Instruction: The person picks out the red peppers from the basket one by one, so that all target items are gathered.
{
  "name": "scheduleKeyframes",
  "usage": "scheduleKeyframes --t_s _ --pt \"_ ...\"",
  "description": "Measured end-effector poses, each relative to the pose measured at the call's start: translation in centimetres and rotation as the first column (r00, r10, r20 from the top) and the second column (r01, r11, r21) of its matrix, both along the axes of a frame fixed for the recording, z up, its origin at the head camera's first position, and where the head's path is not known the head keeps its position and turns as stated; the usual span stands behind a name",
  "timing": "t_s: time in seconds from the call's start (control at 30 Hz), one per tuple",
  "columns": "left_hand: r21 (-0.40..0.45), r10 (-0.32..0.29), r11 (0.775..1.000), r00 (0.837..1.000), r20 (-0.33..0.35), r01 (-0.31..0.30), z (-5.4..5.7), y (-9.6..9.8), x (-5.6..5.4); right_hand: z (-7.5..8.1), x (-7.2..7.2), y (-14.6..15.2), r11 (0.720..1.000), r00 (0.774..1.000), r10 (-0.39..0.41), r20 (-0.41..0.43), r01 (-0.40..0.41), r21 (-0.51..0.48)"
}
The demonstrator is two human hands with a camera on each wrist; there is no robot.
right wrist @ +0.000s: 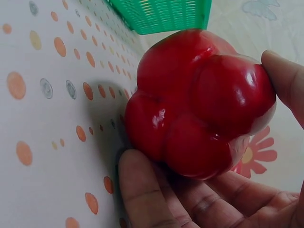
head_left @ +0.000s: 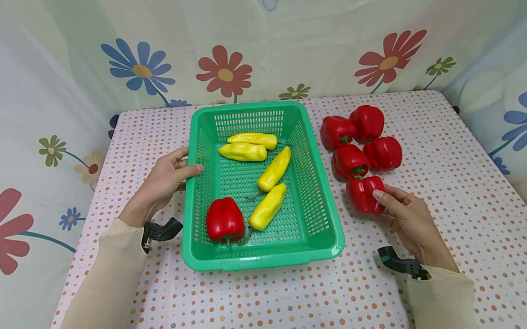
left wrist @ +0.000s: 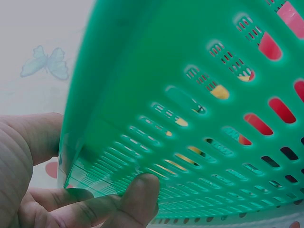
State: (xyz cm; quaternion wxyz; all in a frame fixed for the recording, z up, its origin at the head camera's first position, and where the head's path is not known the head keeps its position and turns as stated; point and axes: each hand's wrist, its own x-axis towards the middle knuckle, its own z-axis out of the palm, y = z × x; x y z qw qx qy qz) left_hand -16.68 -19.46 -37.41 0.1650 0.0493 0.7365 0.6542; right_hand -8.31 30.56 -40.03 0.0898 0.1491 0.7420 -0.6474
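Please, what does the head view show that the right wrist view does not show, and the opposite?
Only the head view: four long glossy yellow peppers and the left hand gripping the basket's rim.

Only the right wrist view: the lobed, stemless end of the held glossy red bell pepper, seen face-on.

Both: the right hand holding this pepper, the green perforated plastic basket, and the white tabletop with coloured dots.

The green rectangular basket (head_left: 264, 260) looks like smooth, shiny plastic; the blocky red bell peppers (head_left: 362, 194) and long yellow peppers (head_left: 274, 169) look glossy; the beige sleeves (head_left: 107, 280), matt cloth.
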Motion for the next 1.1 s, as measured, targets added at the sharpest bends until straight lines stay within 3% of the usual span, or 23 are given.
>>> scheduleKeyframes --t_s 0.3,0.57,0.8,1.1 --pt "0.002 -0.005 1.0 1.0 0.001 0.005 0.02 -0.07 0.02 0.03 -0.1 -0.26 0.991 1.0 0.021 -0.001 -0.021 0.131" --pt "-0.011 -0.002 1.0 1.0 -0.005 0.002 0.04 -0.08 -0.01 0.2 -0.08 -0.5 0.99 1.0 0.017 -0.022 -0.014 0.137" --pt "-0.014 0.001 1.0 1.0 -0.001 -0.001 0.08 -0.05 -0.09 0.35 -0.1 -0.61 0.968 1.0 0.014 -0.014 -0.01 0.25" --pt "-0.015 0.003 1.0 1.0 0.008 -0.003 0.1 -0.09 -0.1 0.62 -0.13 -0.64 0.951 1.0 -0.018 0.013 0.013 0.308"
